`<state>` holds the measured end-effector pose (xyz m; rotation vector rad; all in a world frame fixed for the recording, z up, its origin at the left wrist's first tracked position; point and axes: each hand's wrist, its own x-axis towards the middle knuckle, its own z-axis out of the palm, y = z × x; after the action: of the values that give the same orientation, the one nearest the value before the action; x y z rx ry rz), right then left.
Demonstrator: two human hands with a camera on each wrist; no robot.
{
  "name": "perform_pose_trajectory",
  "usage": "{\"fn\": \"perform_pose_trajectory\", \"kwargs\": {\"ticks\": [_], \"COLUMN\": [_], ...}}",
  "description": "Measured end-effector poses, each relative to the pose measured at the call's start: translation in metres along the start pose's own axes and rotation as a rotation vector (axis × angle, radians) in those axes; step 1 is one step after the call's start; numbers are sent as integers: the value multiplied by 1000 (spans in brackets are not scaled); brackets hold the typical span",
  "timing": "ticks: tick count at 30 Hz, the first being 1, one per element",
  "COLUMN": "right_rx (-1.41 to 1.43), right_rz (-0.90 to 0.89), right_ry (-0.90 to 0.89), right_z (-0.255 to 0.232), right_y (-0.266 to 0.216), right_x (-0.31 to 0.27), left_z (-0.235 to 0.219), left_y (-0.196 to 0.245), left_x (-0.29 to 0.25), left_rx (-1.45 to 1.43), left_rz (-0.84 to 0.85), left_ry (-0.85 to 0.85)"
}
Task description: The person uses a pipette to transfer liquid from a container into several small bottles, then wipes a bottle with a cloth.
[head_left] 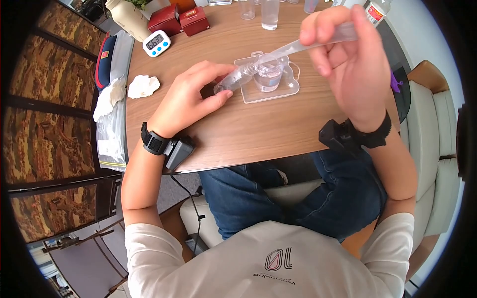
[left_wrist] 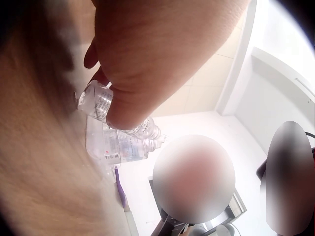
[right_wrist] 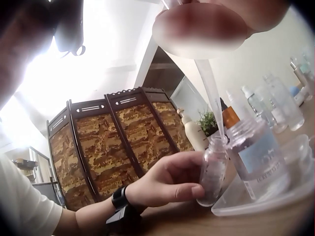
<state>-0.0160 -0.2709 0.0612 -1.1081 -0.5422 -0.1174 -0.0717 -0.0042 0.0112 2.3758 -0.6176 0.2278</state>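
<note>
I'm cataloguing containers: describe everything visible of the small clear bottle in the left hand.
The small clear bottle looks like glass or plastic, with dark print, a narrow neck and an uncapped mouth. It leans toward the larger labelled bottle, and the left hand grips it. The tip of the translucent pipette is at its mouth; its contents are unclear.

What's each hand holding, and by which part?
Left hand: small clear bottle, by its body. Right hand: translucent pipette, by its upper end.
</note>
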Motion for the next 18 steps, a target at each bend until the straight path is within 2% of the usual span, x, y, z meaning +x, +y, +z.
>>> {"fn": "perform_pose_trajectory", "kwargs": {"ticks": [2,5,12,15,17,18], "right_rx": [43,102,94,-19,46,48], "right_rz": [177,145,164,157,-2,3], "right_ry": [-81,-139,-128,-69,-96,-101], "right_z": [-3,-5,-3,0,-1,-1], "right_y": [0,2,1,-1,-9,-13], "right_x": [-1,0,-2,-2,1,4], "left_z": [-1,-1,0,0,0,-1], "left_y": [1,1,-1,0,1,1], "left_x": [0,0,-1,-1,0,1], "left_rx": [-11,-21,-18,-27,-34,-23], "left_rz": [-28,-37,-36,-34,-40,-26], "left_ry": [-17,-22,-19,-13,-10,-10]}}
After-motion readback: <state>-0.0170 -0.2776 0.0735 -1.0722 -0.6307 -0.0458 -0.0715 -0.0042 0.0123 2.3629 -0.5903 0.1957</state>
